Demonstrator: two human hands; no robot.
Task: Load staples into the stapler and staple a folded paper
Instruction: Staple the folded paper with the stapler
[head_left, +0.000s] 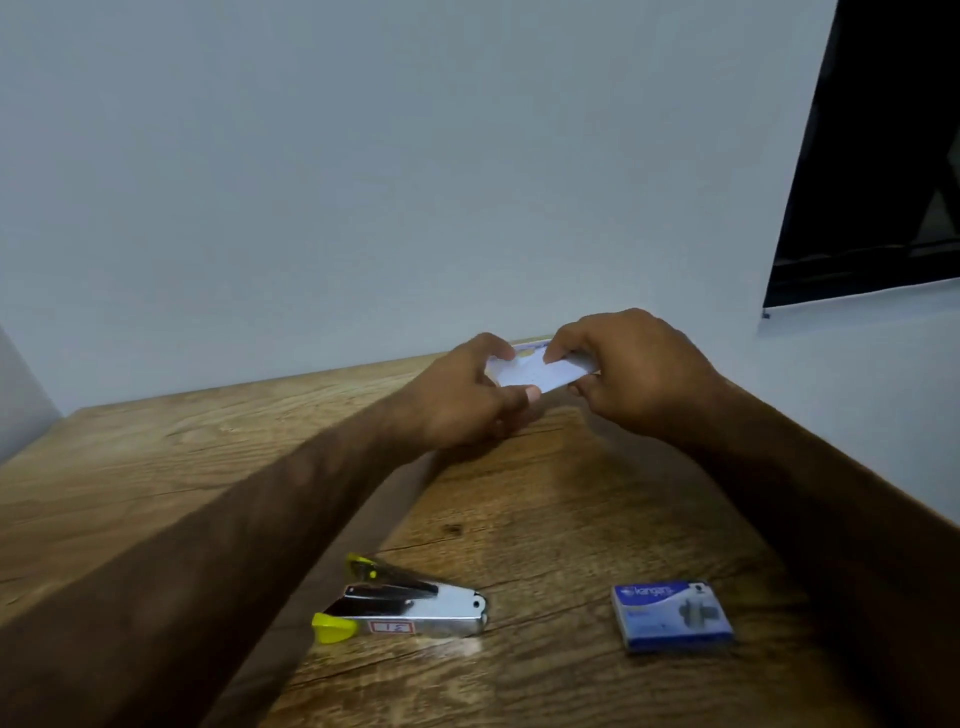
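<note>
While my left hand (467, 400) and right hand (634, 374) pinch the folded paper (540, 371) above the bench (545, 509), both grips are closed. The stapler (410, 608) and staple box (672, 616) lie near.

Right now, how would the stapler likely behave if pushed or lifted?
The stapler looks mostly shiny metal, so it is probably rigid and fairly heavy for its size. It lies flat on the wooden table, so a push should slide it, not roll it. Its arms are splayed open, so one may swing when lifted.

Seemingly an office: wooden desk (545, 493), stapler (410, 610), staple box (672, 616).
</note>
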